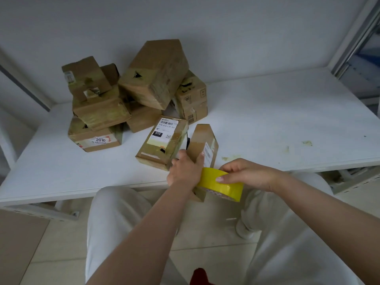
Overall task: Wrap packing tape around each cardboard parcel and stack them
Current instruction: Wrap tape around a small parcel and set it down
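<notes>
My left hand (pixel 186 168) grips a small cardboard parcel (pixel 202 144), held upright over the front edge of the white table (pixel 287 120). Pressed against the parcel's lower right side is a yellow roll of packing tape (pixel 222 185), which my right hand (pixel 244 174) holds with its fingers curled over the rim. Just left of the held parcel lies another parcel (pixel 162 140) with a white shipping label, flat on the table. A heap of several taped cardboard parcels (pixel 131 93) is piled at the back left of the table.
A white wall closes the table's back. At the right stands a grey metal shelf upright (pixel 357 33). Small yellowish stains (pixel 307 142) mark the tabletop on the right. Below are my legs in white trousers (pixel 115 223), and a tiled floor.
</notes>
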